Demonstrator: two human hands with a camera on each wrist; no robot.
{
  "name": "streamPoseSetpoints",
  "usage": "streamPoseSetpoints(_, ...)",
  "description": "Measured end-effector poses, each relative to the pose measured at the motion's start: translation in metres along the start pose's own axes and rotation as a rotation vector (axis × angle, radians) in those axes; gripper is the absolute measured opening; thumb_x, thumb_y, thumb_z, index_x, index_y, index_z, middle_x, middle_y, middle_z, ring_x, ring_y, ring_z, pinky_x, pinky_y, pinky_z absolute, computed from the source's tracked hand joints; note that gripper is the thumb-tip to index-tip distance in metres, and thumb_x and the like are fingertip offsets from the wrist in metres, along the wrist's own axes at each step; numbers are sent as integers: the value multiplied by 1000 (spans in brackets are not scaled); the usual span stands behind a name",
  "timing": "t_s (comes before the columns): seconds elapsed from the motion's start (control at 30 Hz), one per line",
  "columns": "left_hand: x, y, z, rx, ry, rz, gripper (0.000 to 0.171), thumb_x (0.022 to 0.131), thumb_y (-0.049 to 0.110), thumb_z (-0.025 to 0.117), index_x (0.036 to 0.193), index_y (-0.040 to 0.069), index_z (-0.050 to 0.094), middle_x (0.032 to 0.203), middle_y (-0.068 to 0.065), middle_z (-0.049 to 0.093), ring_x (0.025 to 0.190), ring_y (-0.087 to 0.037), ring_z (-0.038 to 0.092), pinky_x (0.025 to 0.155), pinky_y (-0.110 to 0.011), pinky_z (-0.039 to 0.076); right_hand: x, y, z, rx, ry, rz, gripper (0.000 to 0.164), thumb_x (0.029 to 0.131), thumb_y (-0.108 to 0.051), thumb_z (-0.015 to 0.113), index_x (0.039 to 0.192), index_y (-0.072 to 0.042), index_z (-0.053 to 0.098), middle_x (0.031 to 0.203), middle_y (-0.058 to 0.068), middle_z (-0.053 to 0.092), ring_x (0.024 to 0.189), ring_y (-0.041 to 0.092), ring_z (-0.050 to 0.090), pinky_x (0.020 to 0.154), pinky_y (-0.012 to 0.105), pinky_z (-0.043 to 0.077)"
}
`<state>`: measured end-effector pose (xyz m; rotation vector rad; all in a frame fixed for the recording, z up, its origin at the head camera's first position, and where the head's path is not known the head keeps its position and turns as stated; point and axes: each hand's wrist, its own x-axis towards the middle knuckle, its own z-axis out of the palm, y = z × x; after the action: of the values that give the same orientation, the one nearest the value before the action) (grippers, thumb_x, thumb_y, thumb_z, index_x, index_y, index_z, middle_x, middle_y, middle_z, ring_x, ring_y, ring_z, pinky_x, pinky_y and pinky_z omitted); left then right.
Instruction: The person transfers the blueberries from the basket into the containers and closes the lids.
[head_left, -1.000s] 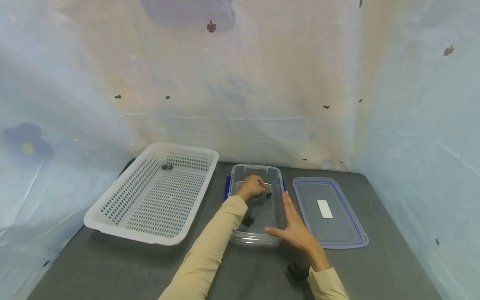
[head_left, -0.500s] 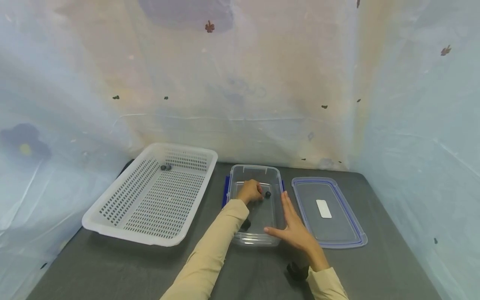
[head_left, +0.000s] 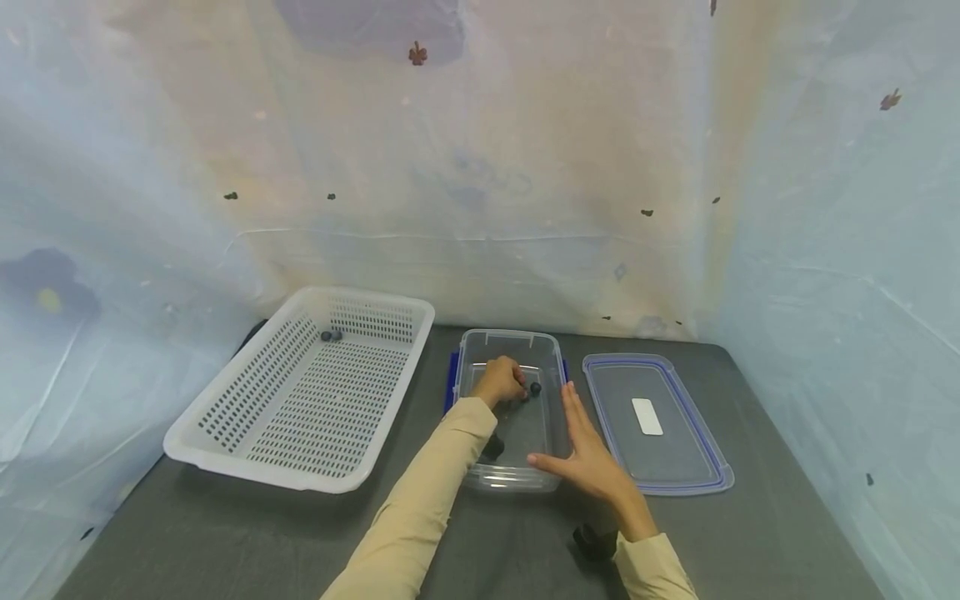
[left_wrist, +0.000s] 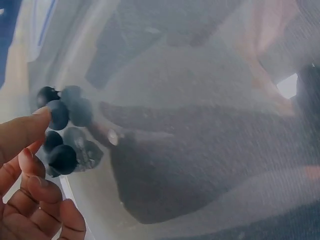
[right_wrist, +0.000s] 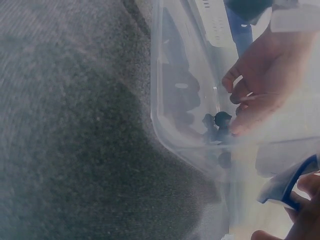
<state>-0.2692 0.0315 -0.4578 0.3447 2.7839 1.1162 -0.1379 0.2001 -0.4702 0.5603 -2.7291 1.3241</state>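
Observation:
A clear plastic container (head_left: 525, 446) with blue side clips stands mid-table. My left hand (head_left: 501, 383) reaches inside it with bent fingers, pinching a blueberry (left_wrist: 58, 115) at a fingertip low in the container. Just beside that fingertip are several other dark blueberries (left_wrist: 63, 160), with their reflections on the clear plastic. One blueberry (head_left: 536, 388) shows to the right of the fingers in the head view. My right hand (head_left: 592, 462) rests along the container's right side, fingers extended and thumb spread toward the front rim. Its fingers are near a blue clip (right_wrist: 295, 187) in the right wrist view.
On the left sits a white perforated basket (head_left: 367, 450), with two blueberries (head_left: 331, 336) at its far end. A clear lid (head_left: 660, 450) with a blue seal and a white label lies right of the container. Plastic sheeting (head_left: 480, 167) hangs behind the grey table (head_left: 262, 542).
My left hand has drawn slightly left from the blueberry at the right, and another blueberry now shows by its fingertips. My right hand stays at the container's side.

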Motion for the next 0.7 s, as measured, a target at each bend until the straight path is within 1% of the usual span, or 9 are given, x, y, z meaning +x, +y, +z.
streamPoseSetpoints(0.1, -2, 2, -4, -57, 5, 4, 16, 72, 0, 82, 85, 0, 72, 76, -5, 66, 61, -16, 56, 55, -26, 48, 0, 0, 0, 2, -2, 2, 117, 77, -43, 78, 154, -1, 1, 160, 19, -4, 144, 40, 2, 107, 65, 14)
streamPoseSetpoints(0.17, -3, 4, -6, -79, 11, 11, 15, 73, 3, 81, 87, 1, 73, 79, -6, 67, 62, -17, 57, 57, -27, 49, 0, 0, 1, 4, -2, 1, 117, 76, -43, 79, 154, -1, 1, 159, 20, -4, 144, 40, 2, 107, 65, 14)
streamPoseSetpoints(0.27, -4, 6, -10, -86, 23, 30, 15, 75, 9, 80, 88, 4, 74, 87, -6, 69, 74, -19, 60, 68, -30, 50, 0, 1, 1, 6, 1, -3, 118, 76, -42, 79, 154, 0, 2, 159, 22, -3, 144, 41, 3, 107, 65, 14)
streamPoseSetpoints(0.33, -3, 8, -14, -90, 30, 38, 15, 76, 12, 80, 89, 5, 75, 93, -6, 70, 84, -22, 61, 75, -33, 50, 0, 1, 0, 6, 1, -1, 118, 76, -42, 79, 154, 0, 2, 159, 21, -3, 144, 41, 3, 107, 65, 14)
streamPoseSetpoints(0.43, 0, 8, -19, -107, 23, 48, 16, 79, 14, 79, 92, 6, 74, 98, -7, 69, 92, -25, 62, 81, -37, 50, 0, 2, 0, 7, -2, 3, 118, 76, -42, 79, 154, -1, 1, 160, 19, -4, 144, 41, 2, 107, 65, 15)
streamPoseSetpoints(0.6, -1, 9, -35, -153, -11, 78, 20, 85, 19, 76, 100, 7, 73, 101, -6, 68, 94, -25, 61, 81, -38, 50, 1, 2, 0, 13, -15, 17, 118, 77, -43, 78, 155, -3, 0, 160, 16, -7, 144, 41, 2, 106, 67, 15)
streamPoseSetpoints(0.7, -3, 12, -46, -192, -27, 107, 23, 85, 21, 75, 103, 7, 72, 100, -7, 67, 91, -25, 61, 78, -37, 51, 1, 2, -1, 14, -19, 20, 118, 77, -43, 78, 155, -3, -1, 160, 17, -6, 143, 41, 2, 106, 67, 15)
